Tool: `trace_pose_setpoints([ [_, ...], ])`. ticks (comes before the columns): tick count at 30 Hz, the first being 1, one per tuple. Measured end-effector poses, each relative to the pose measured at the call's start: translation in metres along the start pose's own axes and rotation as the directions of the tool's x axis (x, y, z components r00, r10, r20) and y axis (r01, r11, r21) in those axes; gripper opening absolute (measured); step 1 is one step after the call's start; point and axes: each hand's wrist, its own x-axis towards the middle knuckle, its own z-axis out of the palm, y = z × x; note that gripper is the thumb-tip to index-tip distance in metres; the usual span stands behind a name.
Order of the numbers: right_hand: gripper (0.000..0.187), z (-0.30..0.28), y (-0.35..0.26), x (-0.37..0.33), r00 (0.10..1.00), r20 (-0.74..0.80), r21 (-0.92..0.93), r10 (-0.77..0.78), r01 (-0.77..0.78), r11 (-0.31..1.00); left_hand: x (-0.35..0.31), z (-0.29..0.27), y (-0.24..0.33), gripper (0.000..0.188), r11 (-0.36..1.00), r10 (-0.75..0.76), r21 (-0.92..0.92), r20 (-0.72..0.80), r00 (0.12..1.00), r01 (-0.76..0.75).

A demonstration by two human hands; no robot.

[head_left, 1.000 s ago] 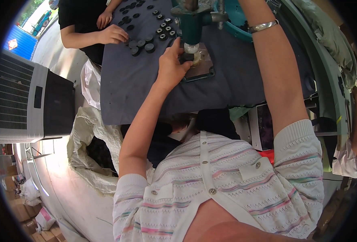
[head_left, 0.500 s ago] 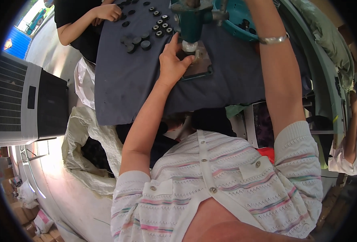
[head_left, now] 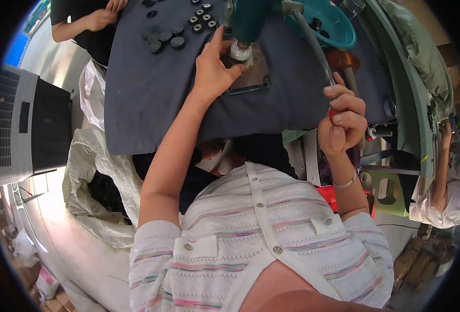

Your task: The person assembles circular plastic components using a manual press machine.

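A dark green hand press (head_left: 248,23) stands on the grey-blue cloth in front of me. Its ram ends in a whitish round piece (head_left: 241,51), low over the metal base plate (head_left: 258,78). My left hand (head_left: 211,73) lies beside that piece, index finger stretched up along the press and thumb apart, near the plate; whatever its other fingers touch is hidden. Closed round the red-knobbed end of the press's metal lever (head_left: 315,49) is my right hand (head_left: 343,117). The lever slants down toward me.
Black round caps (head_left: 166,37) and several ring-centred ones (head_left: 203,18) lie left of the press. A teal basin (head_left: 347,31) and an orange-brown mallet (head_left: 341,60) are at the right. Another person's hand (head_left: 102,19) is at far left. An open white sack (head_left: 102,171) stands below.
My right hand has come down and toward me with the lever, which now shows in full. My left hand stays by the press. The whole view has shifted slightly.
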Motion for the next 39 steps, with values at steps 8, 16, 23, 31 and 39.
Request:
trace_pose_setpoints([
  [8, 0.023, -0.007, 0.012, 0.105, 0.993, 0.063, 0.097, 0.102, -0.108, 0.989, -0.001, 0.006, -0.002, 0.091, 0.995, 0.066, 0.086, -0.076, 0.995, -0.059],
  [16, 0.020, 0.050, 0.109, 0.243, 0.871, -0.193, 0.351, 0.451, -0.368, 0.861, -0.032, -0.042, 0.012, 0.069, 0.997, -0.010, 0.072, -0.205, 0.979, 0.025],
  [23, 0.022, 0.079, 0.151, 0.248, 0.880, -0.108, 0.361, 0.463, -0.400, 0.843, -0.193, -0.233, -0.001, 0.052, 0.919, -0.229, 0.122, -0.609, 0.759, 0.375],
  [31, 0.023, 0.085, 0.170, 0.252, 0.897, -0.152, 0.332, 0.415, -0.349, 0.876, -0.134, -0.216, 0.013, 0.061, 0.703, 0.052, 0.623, -0.528, 0.848, 0.345],
  [39, 0.022, 0.091, 0.219, 0.242, 0.901, -0.412, -0.146, 0.138, -0.215, 0.966, 0.020, -0.113, -0.078, 0.072, 0.652, -0.180, 0.653, -0.361, 0.915, 0.385],
])
